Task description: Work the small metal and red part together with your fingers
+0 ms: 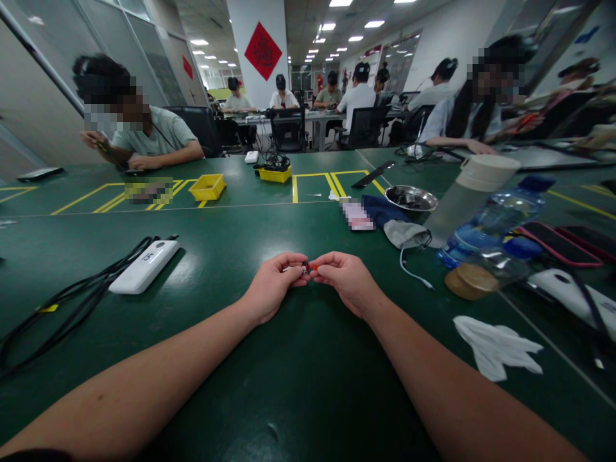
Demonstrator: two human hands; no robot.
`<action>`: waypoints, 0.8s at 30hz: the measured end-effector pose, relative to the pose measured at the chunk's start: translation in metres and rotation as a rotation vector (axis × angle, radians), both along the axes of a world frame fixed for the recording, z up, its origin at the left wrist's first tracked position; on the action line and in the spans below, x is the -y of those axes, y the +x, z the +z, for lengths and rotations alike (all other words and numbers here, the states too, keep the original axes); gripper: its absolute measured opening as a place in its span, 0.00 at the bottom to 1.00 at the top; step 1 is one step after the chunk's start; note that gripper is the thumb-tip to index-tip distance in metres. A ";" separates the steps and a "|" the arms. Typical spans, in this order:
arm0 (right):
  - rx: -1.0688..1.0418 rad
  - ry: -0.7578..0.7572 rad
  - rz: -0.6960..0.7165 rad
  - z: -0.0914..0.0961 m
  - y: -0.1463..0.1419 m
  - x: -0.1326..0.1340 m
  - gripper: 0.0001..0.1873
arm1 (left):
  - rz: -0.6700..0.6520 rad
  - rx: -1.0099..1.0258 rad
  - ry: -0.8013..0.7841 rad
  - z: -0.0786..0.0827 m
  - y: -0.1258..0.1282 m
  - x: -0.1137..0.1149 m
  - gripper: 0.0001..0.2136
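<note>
View: head camera, looking forward and down over a green table [308, 385].
Left hand: the left hand [276, 282] pinches a small dark-and-white piece [305, 267] between thumb and fingertips; its finer shape is too small to tell.
Right hand: the right hand [349, 282] is closed to a narrow pinch on a small red piece [315, 267].
Held pieces: just above the table, between the two sets of fingertips; whether the pieces touch each other, I cannot tell.
Front yellow tray: the open yellow tray [208, 192] sits upright beyond the left hand, its inner walls showing.
Far yellow bin: the yellow bin [283, 175] is heaped with black cables [275, 160], some spilling over its side.
Metal bowl: the metal bowl [409, 208] holds dark items, too blurred to name.
Pouch: the blue-and-grey pouch [402, 233] lies near the bowl, a pale cable [409, 271] trailing from its mouth.
Tumbler: the translucent tumbler [447, 202] has a cream lid on; its contents are unclear.
Clear bottle: the blue-labelled bottle [491, 221] is capped and stands just beside the tumbler.
Short bottle: the blue-capped short bottle [470, 281] has brownish liquid at its bottom.
Near left: a white power bank [144, 266] lies beside a loop of black cord [72, 308].
</note>
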State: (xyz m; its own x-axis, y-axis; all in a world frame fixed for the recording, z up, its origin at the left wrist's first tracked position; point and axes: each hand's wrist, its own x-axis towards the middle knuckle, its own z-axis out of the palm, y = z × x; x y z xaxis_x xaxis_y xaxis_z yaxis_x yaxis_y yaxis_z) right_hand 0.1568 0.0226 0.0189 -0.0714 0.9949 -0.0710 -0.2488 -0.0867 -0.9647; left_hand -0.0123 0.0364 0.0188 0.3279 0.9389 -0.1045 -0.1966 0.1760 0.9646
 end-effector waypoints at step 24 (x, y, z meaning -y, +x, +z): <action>0.025 0.049 0.025 -0.005 0.001 -0.001 0.08 | -0.011 0.035 -0.031 0.000 0.000 -0.001 0.10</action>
State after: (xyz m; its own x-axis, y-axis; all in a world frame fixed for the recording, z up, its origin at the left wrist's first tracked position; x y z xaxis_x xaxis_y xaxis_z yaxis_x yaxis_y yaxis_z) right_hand 0.1574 0.0237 0.0136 -0.0949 0.9952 -0.0239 -0.2231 -0.0447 -0.9738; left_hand -0.0124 0.0377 0.0189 0.3421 0.9317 -0.1219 -0.2283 0.2082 0.9511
